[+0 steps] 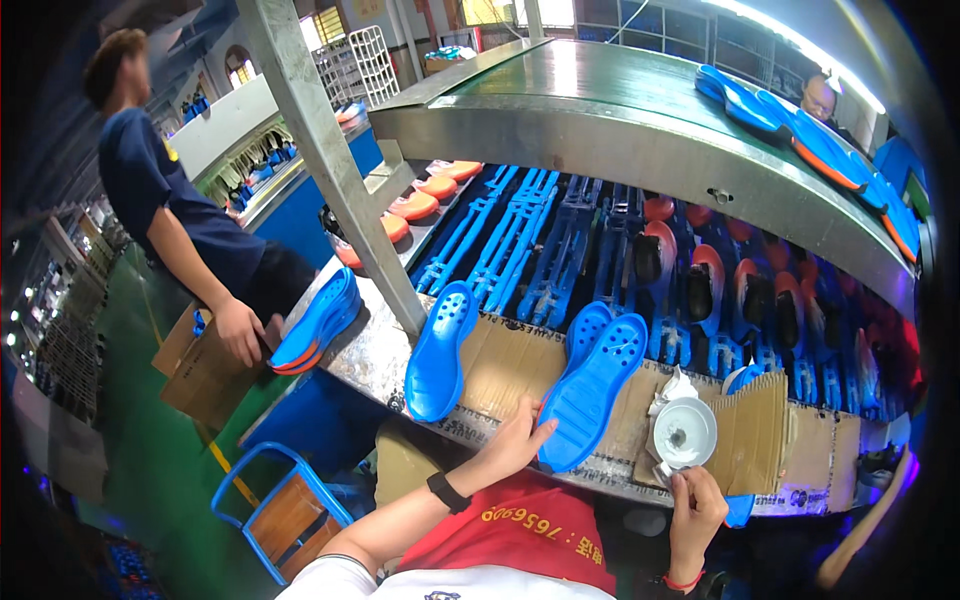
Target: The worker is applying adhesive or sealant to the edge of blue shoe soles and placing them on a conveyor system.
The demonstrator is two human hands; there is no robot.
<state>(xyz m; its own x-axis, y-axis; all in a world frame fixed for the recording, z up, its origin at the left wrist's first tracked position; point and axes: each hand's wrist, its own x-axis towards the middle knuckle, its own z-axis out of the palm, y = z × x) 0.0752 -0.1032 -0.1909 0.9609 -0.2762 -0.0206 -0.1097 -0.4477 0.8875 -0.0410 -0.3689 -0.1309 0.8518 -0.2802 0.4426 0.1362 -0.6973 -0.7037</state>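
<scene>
Blue shoe sole (598,400) lies at a slant by the front edge of the workbench (370,350), its perforated toe pointing away from the person and partly covering a second blue sole (586,328) behind it. The left hand (515,437) touches the near part of its left edge, the thumb laid over the rim; whether the fingers are clamped beneath it, I cannot tell. The right hand (700,508) is near the bench edge, thumb and fingertips pinched together on a small pale piece (662,470) — too small to identify — just beside a white bowl (703,418). Crumpled white paper (676,388) sits behind the bowl, and a corrugated cardboard flap (750,430) stands to its right. Another blue sole (438,355) lies on flat cardboard (500,360) to the left, apart from both hands. Beyond the bench run blue racks (515,235) with shoes (703,285) among them, under a green conveyor belt (580,80) that bears more blue soles (770,110) at the right. At the left, a co-worker in a dark shirt (175,190) stands beside stacked soles (325,315) — a blue-framed chair (290,525) is nearer the wearer.
</scene>
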